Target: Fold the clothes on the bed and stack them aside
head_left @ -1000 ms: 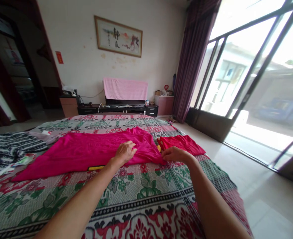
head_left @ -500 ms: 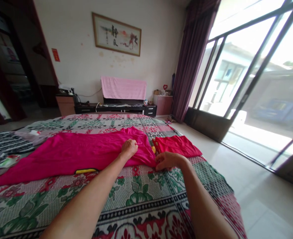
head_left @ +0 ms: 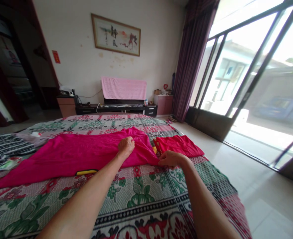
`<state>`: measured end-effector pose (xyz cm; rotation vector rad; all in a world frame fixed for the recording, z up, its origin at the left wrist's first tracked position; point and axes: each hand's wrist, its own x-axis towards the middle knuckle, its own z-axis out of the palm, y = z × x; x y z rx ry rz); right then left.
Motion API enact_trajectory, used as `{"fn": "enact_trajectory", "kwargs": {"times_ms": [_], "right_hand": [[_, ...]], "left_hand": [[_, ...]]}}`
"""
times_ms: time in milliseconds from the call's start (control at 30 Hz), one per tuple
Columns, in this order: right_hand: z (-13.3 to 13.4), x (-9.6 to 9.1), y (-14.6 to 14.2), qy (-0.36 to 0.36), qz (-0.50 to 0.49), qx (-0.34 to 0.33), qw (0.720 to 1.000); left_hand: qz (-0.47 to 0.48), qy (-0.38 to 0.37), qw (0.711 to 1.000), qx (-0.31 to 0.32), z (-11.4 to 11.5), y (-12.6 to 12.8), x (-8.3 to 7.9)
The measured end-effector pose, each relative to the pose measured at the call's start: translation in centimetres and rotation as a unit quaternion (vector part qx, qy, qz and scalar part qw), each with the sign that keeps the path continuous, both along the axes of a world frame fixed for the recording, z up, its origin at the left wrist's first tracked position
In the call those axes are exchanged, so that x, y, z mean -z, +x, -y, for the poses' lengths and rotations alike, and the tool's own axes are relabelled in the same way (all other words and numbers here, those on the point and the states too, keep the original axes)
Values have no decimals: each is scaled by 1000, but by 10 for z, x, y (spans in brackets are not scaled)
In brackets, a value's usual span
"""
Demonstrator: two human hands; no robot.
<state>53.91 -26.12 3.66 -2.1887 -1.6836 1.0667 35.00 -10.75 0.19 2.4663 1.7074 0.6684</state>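
Note:
A bright pink garment (head_left: 81, 149) lies spread lengthwise across the patterned bedcover (head_left: 141, 196), with a yellow, black-edged patch on its near side. My left hand (head_left: 126, 146) is closed in a fist on the garment, right of its middle, its fingertips partly hidden. At the near right corner, my right hand (head_left: 170, 158) pinches the edge of the cloth between thumb and fingers. Just beyond the right hand is a folded red cloth (head_left: 180, 146), with yellow showing at its left end.
Black-and-white striped clothing (head_left: 7, 149) is heaped at the far left of the bed. Past the bed stands a low black cabinet (head_left: 86, 110) with a pink towel (head_left: 124, 88) draped above it. Glass doors (head_left: 236, 73) and a tiled floor (head_left: 266, 199) are on the right.
My left hand has shifted slightly left over the garment. My right hand has moved a little right, its fingers now closed at the garment's corner, which has shifted slightly right.

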Motion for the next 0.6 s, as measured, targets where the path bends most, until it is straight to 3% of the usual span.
{"fn": "enact_trajectory", "kwargs": {"times_ms": [200, 400, 600], "right_hand": [[-1, 0, 0, -12, 5, 28, 1000], [2, -11, -7, -4, 20, 40, 999], [-1, -11, -8, 11, 37, 36, 999]], "left_hand": [[-13, 12, 1000, 13, 3, 4, 2], [-19, 33, 999, 31, 7, 0, -4], [-54, 48, 988, 139, 28, -23, -1]]}}
